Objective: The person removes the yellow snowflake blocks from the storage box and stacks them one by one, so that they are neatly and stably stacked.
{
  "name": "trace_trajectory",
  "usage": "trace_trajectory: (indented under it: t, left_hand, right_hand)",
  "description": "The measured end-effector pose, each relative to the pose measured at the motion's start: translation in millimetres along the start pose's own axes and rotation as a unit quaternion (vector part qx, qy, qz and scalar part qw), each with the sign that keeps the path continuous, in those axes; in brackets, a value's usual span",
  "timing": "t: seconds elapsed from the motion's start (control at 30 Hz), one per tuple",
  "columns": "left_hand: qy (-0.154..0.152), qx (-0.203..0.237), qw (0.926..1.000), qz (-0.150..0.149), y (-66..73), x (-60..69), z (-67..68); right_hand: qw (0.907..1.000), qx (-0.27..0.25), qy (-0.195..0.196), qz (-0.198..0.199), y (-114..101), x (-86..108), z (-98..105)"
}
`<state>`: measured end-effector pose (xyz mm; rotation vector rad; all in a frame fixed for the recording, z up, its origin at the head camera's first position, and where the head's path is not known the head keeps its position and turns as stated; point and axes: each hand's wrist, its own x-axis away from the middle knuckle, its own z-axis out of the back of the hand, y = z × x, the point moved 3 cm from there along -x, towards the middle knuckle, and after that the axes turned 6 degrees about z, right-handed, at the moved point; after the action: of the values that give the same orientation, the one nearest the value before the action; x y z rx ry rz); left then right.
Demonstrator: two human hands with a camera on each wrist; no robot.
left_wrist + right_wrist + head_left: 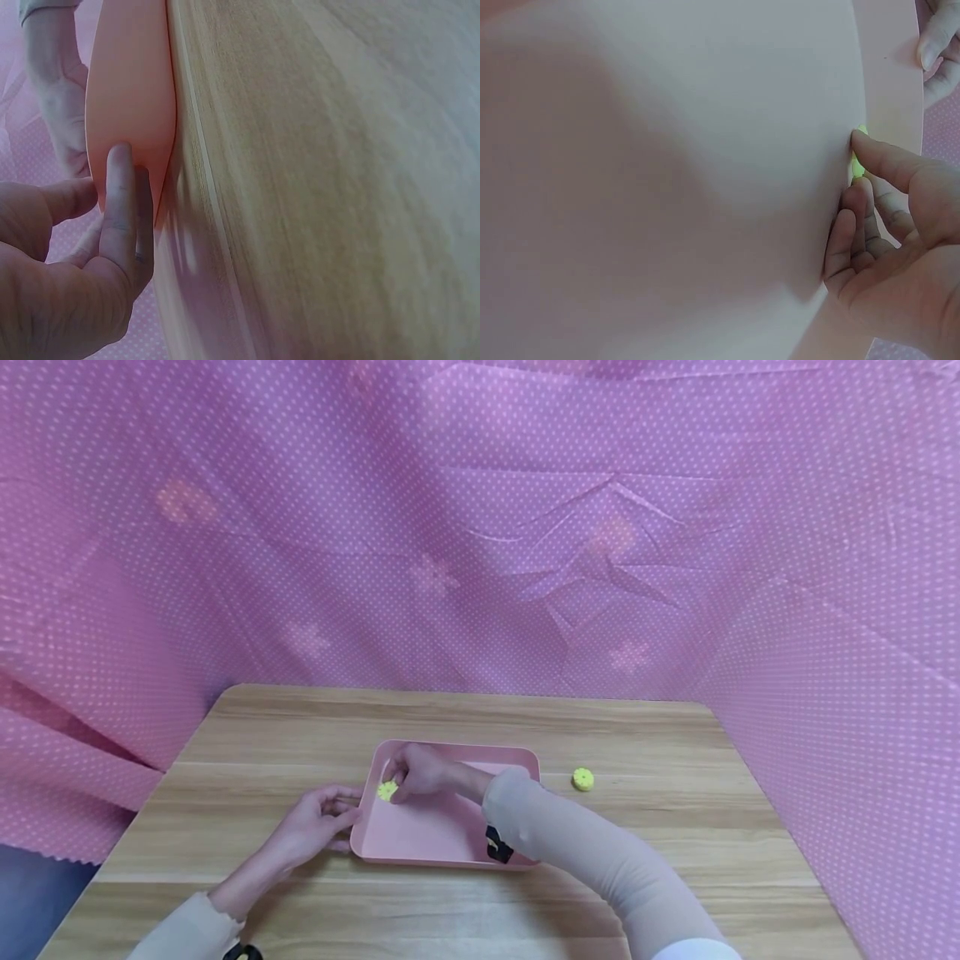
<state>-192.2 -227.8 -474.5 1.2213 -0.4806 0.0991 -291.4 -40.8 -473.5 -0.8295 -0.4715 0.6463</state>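
Observation:
A pink rectangular tray [427,831] lies on the wooden table. Inside its left end, my right hand [422,770] pinches a small yellow notched disc [386,791] between thumb and fingertips, low against the tray floor. In the right wrist view the right hand [900,225] partly covers this disc [859,157]. At the tray's left side, my left hand [315,822] touches the outer wall with extended fingers. The left wrist view has the left hand [82,262] with fingers along the tray wall [133,90] and the thumb near the rim. A second yellow notched disc [582,779] sits right of the tray.
The wooden table [300,727] extends around the tray on all sides. Pink dotted cloth [480,568] hangs behind the table and along both sides. My right forearm [585,843] crosses over the tray's right part, and a black strap [498,845] shows under it.

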Motion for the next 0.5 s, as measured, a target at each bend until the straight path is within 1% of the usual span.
trace_trajectory:
  t: [0.17,0.33,0.5]
  left_hand:
    - [0.003,-0.001,1.0,-0.006,-0.9,0.2,-0.5]
    - [0.006,-0.001,1.0,-0.004,-1.4,1.1,-1.0]
    - [0.005,0.003,1.0,-0.007,-2.0,2.0,-1.8]
  right_hand:
    - [0.9999,-0.008,-0.001,-0.01,1.3,1.8,0.6]
    - [0.9989,-0.04,0.0,-0.025,4.3,3.9,3.4]
    - [0.999,-0.04,-0.006,-0.019,5.3,6.3,7.3]
